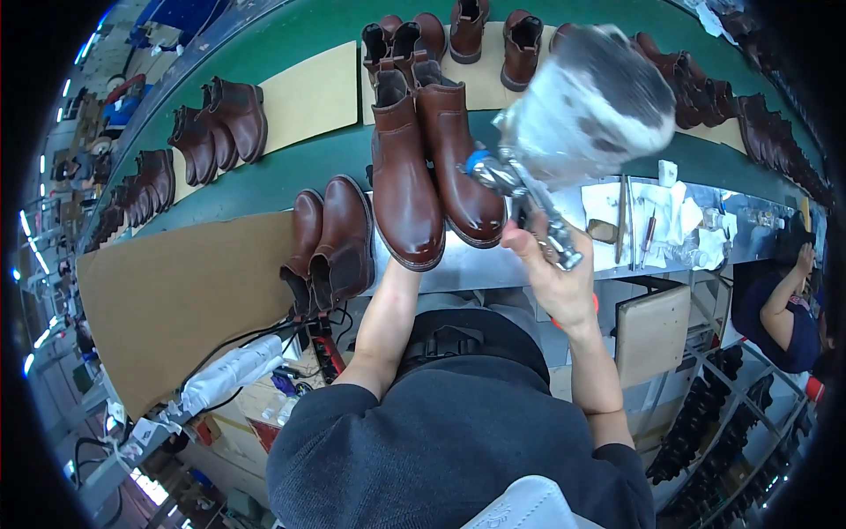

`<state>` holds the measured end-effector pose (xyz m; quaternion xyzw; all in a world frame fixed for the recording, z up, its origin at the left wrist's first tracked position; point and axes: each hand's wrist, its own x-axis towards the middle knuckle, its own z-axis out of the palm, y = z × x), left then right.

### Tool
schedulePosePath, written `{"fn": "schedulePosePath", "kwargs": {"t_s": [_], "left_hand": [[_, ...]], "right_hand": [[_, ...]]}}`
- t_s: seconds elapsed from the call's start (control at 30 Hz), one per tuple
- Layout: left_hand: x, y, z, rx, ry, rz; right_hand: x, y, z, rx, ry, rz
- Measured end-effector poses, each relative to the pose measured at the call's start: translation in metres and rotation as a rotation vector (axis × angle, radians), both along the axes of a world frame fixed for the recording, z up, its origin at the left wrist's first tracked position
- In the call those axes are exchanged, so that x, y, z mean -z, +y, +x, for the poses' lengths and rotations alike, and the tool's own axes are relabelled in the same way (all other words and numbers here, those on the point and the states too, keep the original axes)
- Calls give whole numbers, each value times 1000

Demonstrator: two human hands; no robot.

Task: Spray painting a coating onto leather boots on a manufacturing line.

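A pair of glossy brown ankle boots (407, 189) is in front of me, toes toward me, looking larger than the boots behind. My left forearm (388, 317) reaches up behind their toes; the boots hide my left hand and its fingers. In my right hand (561, 278) is a metal spray gun (546, 216), gripped by its handle, with a blue ring near its front. Its large cup (586, 110), wrapped in clear plastic and stained dark, rises beyond the hand. The gun's front end is beside the right-hand boot.
Two more brown boots (344, 234) lie left, by a cardboard sheet (189, 291). Boots line the green conveyor (300, 172) ahead. Brushes (650, 234) and white cloths (683, 212) lie right on the metal ledge. Another person (787, 309) is at far right.
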<state>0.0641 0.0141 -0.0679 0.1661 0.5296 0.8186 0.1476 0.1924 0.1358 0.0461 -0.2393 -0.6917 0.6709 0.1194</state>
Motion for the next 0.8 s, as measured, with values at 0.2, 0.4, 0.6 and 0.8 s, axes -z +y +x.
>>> {"fn": "schedulePosePath", "kwargs": {"t_s": [0.2, 0.4, 0.6, 0.8], "left_hand": [[16, 2, -9, -24, -125, 56], [24, -2, -23, 82, -299, 163], [38, -13, -21, 112, -378, 189], [44, -3, -21, 158, -411, 226]], "right_hand": [[-5, -2, -13, 51, -73, 173], [-7, -7, -4, 74, -106, 183], [-6, -3, -20, 82, -89, 83], [-4, 4, -11, 41, 42, 71]]}}
